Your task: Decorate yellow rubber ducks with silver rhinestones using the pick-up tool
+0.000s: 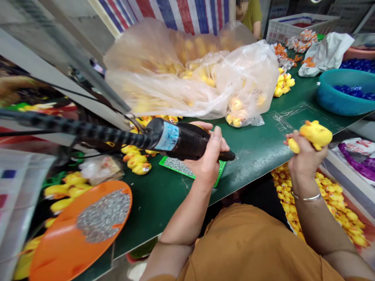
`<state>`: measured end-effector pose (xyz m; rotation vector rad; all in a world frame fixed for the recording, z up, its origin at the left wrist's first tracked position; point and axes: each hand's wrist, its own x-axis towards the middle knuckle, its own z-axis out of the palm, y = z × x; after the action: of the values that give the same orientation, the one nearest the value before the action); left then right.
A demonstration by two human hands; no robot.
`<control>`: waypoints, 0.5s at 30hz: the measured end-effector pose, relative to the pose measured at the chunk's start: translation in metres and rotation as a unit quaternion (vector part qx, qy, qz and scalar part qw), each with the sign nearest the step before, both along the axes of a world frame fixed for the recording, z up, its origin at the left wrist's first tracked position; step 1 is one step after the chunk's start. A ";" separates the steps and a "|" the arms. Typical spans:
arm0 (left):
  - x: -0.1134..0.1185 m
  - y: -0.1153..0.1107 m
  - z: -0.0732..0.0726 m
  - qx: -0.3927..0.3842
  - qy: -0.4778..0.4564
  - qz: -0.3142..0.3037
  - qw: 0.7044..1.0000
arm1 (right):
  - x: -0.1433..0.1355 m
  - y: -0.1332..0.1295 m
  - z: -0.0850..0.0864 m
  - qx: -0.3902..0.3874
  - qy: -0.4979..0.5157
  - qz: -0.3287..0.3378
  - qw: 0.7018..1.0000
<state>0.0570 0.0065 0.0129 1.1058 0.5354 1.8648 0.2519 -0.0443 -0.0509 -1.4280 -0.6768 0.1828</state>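
Note:
My left hand (209, 158) is closed around a black electric screwdriver (190, 139) with a blue label, its tip pointing right above the table. A ribbed black cable guard runs from its rear to the left. Beneath that hand lies a green tray (178, 166) of small silvery screws, partly hidden by my wrist. Over the table's right front edge, my right hand (306, 152) grips a yellow toy duck (318, 134). A small yellow piece shows at its fingers; whether it belongs to the same toy I cannot tell.
A large translucent bag (187, 74) of yellow toys covers the back of the green table (249, 156). At left is an orange dish (67, 242) of screws; at right, a teal basin (336, 93) holds blue pieces. Yellow ducks (336, 203) fill a container below right. Another person (254, 17) is behind.

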 end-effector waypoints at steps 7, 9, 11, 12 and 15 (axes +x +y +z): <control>-0.002 -0.007 0.007 0.019 0.000 -0.032 0.999 | -0.039 -0.004 -0.035 -0.213 0.385 0.222 0.870; -0.001 -0.009 0.007 0.024 0.008 -0.042 0.999 | -0.052 -0.008 -0.043 -0.247 0.423 0.234 0.840; 0.001 -0.012 0.007 0.020 0.007 -0.054 0.998 | -0.062 -0.010 -0.045 -0.261 0.438 0.256 0.821; 0.002 -0.013 0.006 0.017 0.001 -0.059 0.998 | -0.066 -0.011 -0.044 -0.264 0.443 0.268 0.814; 0.004 -0.016 0.007 0.007 -0.015 -0.071 0.997 | -0.073 -0.011 -0.038 -0.272 0.449 0.289 0.800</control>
<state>0.0612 -0.0098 0.0196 1.0958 0.4155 1.7610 0.1791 -0.0551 -0.0888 -1.4016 -0.2220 1.5458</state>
